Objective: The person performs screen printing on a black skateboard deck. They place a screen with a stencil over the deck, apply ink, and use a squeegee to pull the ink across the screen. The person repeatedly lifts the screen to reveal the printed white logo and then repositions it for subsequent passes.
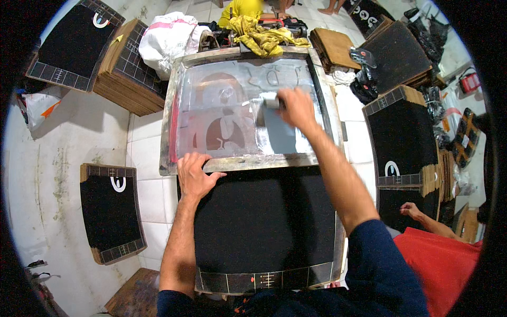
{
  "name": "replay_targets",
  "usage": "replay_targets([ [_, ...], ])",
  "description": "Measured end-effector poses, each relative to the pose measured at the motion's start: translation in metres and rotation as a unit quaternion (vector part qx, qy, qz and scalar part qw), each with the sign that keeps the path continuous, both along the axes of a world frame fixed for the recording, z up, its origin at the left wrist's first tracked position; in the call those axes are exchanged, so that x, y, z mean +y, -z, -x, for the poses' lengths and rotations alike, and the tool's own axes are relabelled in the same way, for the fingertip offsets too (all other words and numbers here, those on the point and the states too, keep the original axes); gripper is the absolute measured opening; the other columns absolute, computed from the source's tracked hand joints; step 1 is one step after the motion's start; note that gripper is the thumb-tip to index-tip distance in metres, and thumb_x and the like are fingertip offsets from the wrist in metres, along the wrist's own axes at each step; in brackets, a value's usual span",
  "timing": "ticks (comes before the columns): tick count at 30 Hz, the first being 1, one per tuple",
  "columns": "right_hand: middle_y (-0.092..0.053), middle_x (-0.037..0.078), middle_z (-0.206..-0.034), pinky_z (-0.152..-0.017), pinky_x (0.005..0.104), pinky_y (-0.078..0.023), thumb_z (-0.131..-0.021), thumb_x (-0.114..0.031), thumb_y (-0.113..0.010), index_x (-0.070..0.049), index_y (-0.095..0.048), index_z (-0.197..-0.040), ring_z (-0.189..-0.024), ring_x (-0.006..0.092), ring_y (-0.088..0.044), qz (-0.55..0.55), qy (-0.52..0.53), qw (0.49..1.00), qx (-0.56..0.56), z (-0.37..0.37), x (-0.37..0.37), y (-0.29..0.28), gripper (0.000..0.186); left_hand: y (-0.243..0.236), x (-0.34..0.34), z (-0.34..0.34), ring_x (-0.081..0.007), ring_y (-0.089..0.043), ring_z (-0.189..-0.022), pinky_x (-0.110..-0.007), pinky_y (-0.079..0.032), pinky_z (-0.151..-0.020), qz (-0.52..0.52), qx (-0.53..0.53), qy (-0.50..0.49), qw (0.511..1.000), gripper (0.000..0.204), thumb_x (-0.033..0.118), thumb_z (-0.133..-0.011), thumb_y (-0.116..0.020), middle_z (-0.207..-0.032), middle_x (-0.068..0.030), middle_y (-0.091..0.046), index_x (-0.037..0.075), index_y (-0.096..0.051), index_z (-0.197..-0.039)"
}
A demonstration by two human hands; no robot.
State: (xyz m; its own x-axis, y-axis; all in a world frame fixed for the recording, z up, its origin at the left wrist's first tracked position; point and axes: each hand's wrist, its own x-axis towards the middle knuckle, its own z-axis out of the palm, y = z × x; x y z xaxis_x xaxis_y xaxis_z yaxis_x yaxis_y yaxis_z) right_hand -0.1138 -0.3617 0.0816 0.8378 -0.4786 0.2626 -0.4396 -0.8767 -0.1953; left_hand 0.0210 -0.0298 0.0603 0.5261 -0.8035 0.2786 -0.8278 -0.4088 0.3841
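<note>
A screen-printing frame (251, 162) with a worn wooden border lies over the far part of a black cloth panel (259, 216). My left hand (195, 174) grips the near left border, fingers over the wood and thumb spread along its edge. On the mesh (216, 105), brownish stencil shapes show at the left and white ink (262, 129) is smeared around the middle and right. My right hand (297, 110) is closed around a squeegee (271, 101), held against or just above the mesh; its contact edge is blurred.
Stacked boards with black panels (132, 66) stand at the far left, and more panels (404, 132) lie at right. A yellow cloth (259, 37) and white sack (169, 42) sit behind the frame. A co-worker in red (438, 259) is close at my right; another person in yellow (240, 11) is beyond.
</note>
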Motion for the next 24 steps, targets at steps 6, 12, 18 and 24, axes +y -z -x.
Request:
replay_targets([
  [6, -0.067, 0.006, -0.100, -0.085, 0.0441, -0.046, -0.075, -0.008, -0.080, -0.012, -0.068, -0.104, -0.097, 0.0290, -0.061, -0.017, 0.005, 1.000, 0.011, 0.106, 0.104, -0.017, 0.031, -0.009, 0.002, 0.001, -0.0267, -0.059, -0.095, -0.043, -0.041, -0.089, 0.000, -0.009, 0.010, 1.000, 0.055, 0.040, -0.060, -0.097, -0.092, -0.0064, -0.065, 0.007, -0.074, -0.097],
  [12, -0.062, 0.010, -0.090, -0.077, 0.0443, -0.047, -0.071, -0.038, -0.085, -0.008, -0.066, -0.094, -0.087, 0.0320, -0.059, 0.125, 0.014, 0.979, -0.163, 0.077, 0.082, -0.103, 0.042, -0.127, -0.020, -0.033, -0.0265, -0.063, -0.102, -0.045, -0.040, -0.093, 0.011, -0.051, 0.040, 0.998, 0.058, 0.055, -0.066, -0.091, -0.103, -0.0071, -0.071, 0.010, -0.076, -0.099],
  [18, -0.067, 0.008, -0.066, -0.052, 0.0390, -0.056, -0.085, -0.086, -0.057, -0.010, -0.076, -0.099, -0.058, 0.0200, -0.068, 0.275, 0.041, 0.938, -0.207, -0.003, -0.015, -0.234, 0.079, -0.227, -0.036, -0.081, -0.0344, -0.058, -0.126, -0.052, -0.039, -0.109, 0.207, -0.334, -0.067, 0.917, 0.075, 0.052, -0.075, -0.086, -0.134, -0.0136, -0.063, 0.019, -0.065, -0.139],
  [24, -0.073, 0.017, -0.103, -0.089, 0.0470, -0.054, -0.079, -0.090, -0.054, -0.016, -0.075, -0.120, -0.100, 0.0336, -0.069, 0.213, 0.116, 0.962, -0.122, -0.036, -0.056, -0.309, 0.087, -0.023, 0.148, -0.076, -0.0385, -0.052, -0.132, -0.050, -0.042, -0.110, 0.182, -0.040, -0.216, 0.958, 0.070, 0.033, -0.087, -0.081, -0.139, -0.0223, -0.058, 0.004, -0.054, -0.146],
])
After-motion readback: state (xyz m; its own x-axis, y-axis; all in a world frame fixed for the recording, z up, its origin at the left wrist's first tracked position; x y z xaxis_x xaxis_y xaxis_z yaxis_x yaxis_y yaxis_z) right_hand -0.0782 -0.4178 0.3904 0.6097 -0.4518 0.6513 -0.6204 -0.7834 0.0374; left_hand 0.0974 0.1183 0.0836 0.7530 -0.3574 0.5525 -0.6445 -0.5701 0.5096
